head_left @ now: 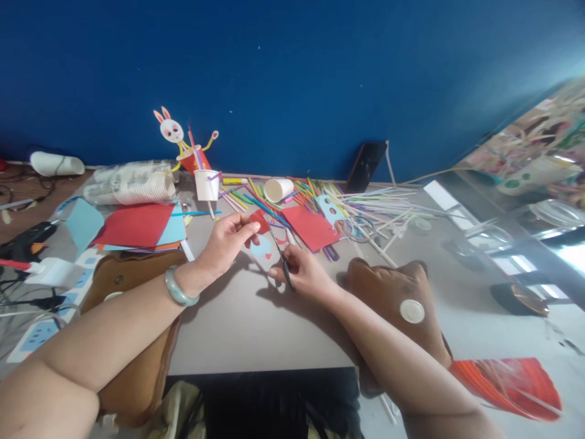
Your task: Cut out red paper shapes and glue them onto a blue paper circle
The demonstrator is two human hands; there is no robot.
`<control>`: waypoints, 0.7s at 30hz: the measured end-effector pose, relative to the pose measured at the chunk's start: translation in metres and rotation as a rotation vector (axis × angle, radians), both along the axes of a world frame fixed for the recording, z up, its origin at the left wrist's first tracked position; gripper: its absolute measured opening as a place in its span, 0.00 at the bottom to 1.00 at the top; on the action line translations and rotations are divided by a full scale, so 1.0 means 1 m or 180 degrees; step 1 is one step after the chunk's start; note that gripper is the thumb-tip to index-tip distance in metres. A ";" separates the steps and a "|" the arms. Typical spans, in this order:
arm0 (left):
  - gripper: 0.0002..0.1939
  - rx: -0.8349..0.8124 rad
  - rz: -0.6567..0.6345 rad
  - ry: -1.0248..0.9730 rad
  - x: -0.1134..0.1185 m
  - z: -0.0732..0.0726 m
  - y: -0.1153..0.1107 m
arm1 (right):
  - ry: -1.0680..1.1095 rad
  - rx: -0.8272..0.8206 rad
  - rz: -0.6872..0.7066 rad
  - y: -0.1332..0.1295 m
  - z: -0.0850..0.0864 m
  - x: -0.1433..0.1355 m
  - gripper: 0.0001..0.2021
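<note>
My left hand (235,239) pinches a small piece of red paper (260,221) between thumb and fingers, over the middle of the table. In my right hand (301,270) is a pair of dark-handled scissors (286,268), its blades pointing up and left to the edge of the red piece. Whether the blades are closed on the paper I cannot tell. Below and between the hands lies a light blue paper cutout (261,248) with small red scraps near it. A larger red paper sheet (311,227) rests just beyond my right hand.
Colored sticks (388,204) spread along the back, with a white paper cup (278,190) on its side. A rabbit figure (172,130) stands in cups behind my left hand. Brown cushions (388,299) lie under or beside both forearms. A power strip (41,332) sits left; a phone (365,166) leans against the wall.
</note>
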State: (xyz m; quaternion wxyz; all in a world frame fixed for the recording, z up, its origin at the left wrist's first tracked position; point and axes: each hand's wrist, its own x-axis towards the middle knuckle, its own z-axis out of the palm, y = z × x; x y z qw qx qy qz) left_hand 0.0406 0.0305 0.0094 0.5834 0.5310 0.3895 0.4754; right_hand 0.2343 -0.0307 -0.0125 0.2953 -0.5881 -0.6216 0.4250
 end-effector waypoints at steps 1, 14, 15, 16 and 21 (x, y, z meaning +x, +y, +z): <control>0.09 -0.0011 0.0013 -0.0006 0.000 0.000 0.000 | -0.0031 0.0003 0.0002 0.000 -0.001 0.000 0.23; 0.11 -0.0015 -0.0076 0.0069 0.003 0.001 -0.003 | 0.0067 -0.0211 0.0041 -0.005 0.012 -0.006 0.23; 0.11 -0.0009 -0.0085 0.0088 0.003 0.001 -0.003 | 0.0111 -0.0252 0.0046 -0.005 0.012 -0.006 0.23; 0.11 -0.0002 -0.0094 0.0105 0.003 0.001 -0.003 | 0.0140 -0.0280 0.0055 -0.005 0.012 -0.006 0.23; 0.10 -0.0018 -0.0076 0.0098 0.003 0.000 -0.003 | 0.0149 -0.0327 0.0066 -0.005 0.012 -0.007 0.22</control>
